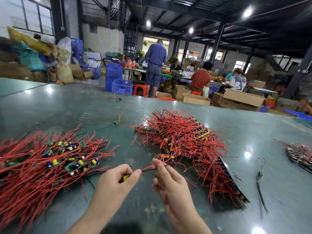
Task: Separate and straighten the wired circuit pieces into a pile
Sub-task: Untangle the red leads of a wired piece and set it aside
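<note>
Holding one circuit piece [125,177] pinched in left hand [118,179]; right hand [166,176] pinches its red wire [148,167] above the worktop [253,125]. Risk: the wire appears to trail toward the tangled heap [182,141]; pulling could drag neighbours out. The sorted pile [47,161] lies left.
</note>
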The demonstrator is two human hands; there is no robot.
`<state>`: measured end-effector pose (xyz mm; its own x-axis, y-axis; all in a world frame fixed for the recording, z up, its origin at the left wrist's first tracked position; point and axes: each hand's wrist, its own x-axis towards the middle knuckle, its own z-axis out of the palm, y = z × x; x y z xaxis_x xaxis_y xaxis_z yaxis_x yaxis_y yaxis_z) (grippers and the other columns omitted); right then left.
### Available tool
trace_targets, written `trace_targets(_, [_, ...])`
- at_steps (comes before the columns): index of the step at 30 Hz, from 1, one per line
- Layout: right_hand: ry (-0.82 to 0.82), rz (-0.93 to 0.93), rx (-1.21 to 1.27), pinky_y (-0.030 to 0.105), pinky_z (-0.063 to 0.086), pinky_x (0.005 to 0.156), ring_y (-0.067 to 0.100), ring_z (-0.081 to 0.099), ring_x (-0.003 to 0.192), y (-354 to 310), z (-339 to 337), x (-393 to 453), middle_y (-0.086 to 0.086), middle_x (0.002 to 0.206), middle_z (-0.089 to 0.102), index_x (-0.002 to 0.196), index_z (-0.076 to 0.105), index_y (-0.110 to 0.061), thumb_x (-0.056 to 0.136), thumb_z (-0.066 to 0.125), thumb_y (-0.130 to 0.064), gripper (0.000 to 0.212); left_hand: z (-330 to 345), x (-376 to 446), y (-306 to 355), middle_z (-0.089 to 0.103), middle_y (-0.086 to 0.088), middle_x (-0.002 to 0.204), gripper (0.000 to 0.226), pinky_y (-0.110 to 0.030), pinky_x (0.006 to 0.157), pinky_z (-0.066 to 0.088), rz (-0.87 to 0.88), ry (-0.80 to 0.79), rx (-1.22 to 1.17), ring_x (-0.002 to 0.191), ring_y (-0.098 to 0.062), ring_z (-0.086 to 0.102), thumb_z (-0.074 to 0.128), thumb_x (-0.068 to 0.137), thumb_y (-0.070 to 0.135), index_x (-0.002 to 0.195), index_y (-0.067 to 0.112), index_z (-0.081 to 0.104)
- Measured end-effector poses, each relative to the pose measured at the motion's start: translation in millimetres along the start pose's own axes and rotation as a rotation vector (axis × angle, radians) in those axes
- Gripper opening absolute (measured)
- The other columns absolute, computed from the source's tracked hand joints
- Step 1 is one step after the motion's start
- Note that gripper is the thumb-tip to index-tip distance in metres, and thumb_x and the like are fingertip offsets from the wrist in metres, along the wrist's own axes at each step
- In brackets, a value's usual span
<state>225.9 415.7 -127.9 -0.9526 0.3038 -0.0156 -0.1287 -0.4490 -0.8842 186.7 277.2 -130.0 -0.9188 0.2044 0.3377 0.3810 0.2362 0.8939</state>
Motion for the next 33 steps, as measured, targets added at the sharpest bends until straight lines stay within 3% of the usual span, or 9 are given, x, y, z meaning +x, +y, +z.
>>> trace_targets(3, [-0.007,-0.063,-0.039,0.014,0.044,0.054,0.004,0.048,0.053,0,-5,1,-0.003,0.076,0.067,0.085,0.078,-0.016,0.065,0.068,-0.025,0.024,2,-2,-1,0.033,0.004,0.045,0.034,-0.021,0.045,0.023,0.024,-0.01,0.081,0.043,-0.008,0.029,0.067,0.082,0.036,0.062,0.014,0.049])
trace_targets(6, [-0.027,-0.199,-0.258,0.013,0.041,0.057,0.002,0.049,0.056,-4,-8,0,-0.005,0.074,0.07,0.084,0.078,-0.023,0.076,0.068,-0.018,0.013,2,-5,-1,0.035,0.004,0.045,0.035,-0.026,0.05,0.025,0.045,0.008,0.153,0.045,-0.01,0.032,0.065,0.079,0.05,0.064,0.023,0.048])
trace_targets(9, [0.038,-0.383,-0.46,0.01,0.04,0.057,-0.001,0.053,0.056,-4,-12,1,-0.006,0.066,0.07,0.07,0.077,-0.025,0.082,0.067,-0.006,0.024,1,-8,1,0.039,0.005,0.046,0.033,-0.027,0.05,0.026,0.05,0.008,0.223,0.048,-0.012,0.035,0.053,0.071,0.061,0.067,0.028,0.048])
trace_targets(12, [0.217,-0.734,-0.735,0.008,0.044,0.065,-0.003,0.061,0.069,-1,-13,1,-0.011,0.067,0.068,0.066,0.072,-0.028,0.076,0.073,-0.002,0.027,5,-10,5,0.043,0.006,0.048,0.03,-0.024,0.047,0.022,0.05,0.0,0.293,0.05,-0.013,0.037,0.048,0.07,0.064,0.07,0.033,0.047])
trace_targets(15, [0.292,-0.953,-0.855,0.006,0.043,0.068,-0.004,0.06,0.075,5,-13,1,-0.02,0.075,0.063,0.072,0.073,-0.017,0.072,0.07,-0.01,0.007,7,-11,8,0.042,0.005,0.047,0.031,-0.026,0.046,0.023,0.053,0.018,0.293,0.049,-0.013,0.035,0.053,0.076,0.062,0.066,0.034,0.047])
trace_targets(19, [0.182,-0.906,-0.769,0.013,0.046,0.063,0.004,0.06,0.069,4,-13,2,-0.013,0.071,0.066,0.074,0.071,-0.023,0.071,0.071,-0.011,0.011,2,-8,7,0.042,0.005,0.046,0.029,-0.031,0.05,0.027,0.03,0.059,0.261,0.046,-0.013,0.033,0.05,0.067,0.059,0.06,0.032,0.046])
trace_targets(23, [0.109,-0.938,-0.817,0.007,0.045,0.064,0.001,0.061,0.069,4,-9,-1,-0.015,0.073,0.067,0.073,0.074,-0.022,0.067,0.076,-0.01,0.013,-6,-3,5,0.045,0.008,0.044,0.046,-0.028,0.047,0.025,-0.017,0.153,0.379,0.044,-0.009,0.036,0.067,0.075,0.05,0.05,0.023,0.039])
trace_targets(28, [0.057,-0.338,-0.463,0.01,0.044,0.061,-0.001,0.062,0.064,-7,-11,0,-0.003,0.068,0.073,0.066,0.077,-0.026,0.077,0.072,-0.007,0.023,-11,-1,9,0.046,0.007,0.045,0.042,-0.028,0.046,0.024,0.061,0.09,0.459,0.044,-0.012,0.035,0.065,0.076,0.05,0.053,0.025,0.041])
trace_targets(33, [0.07,-0.204,-0.364,0.015,0.047,0.076,0.002,0.063,0.076,-11,-12,0,-0.002,0.077,0.074,0.075,0.078,-0.023,0.078,0.069,-0.018,0.011,-18,4,7,0.041,0.0,0.042,0.042,-0.027,0.046,0.024,0.075,0.1,0.511,0.045,-0.012,0.038,0.066,0.077,0.048,0.054,0.025,0.04])
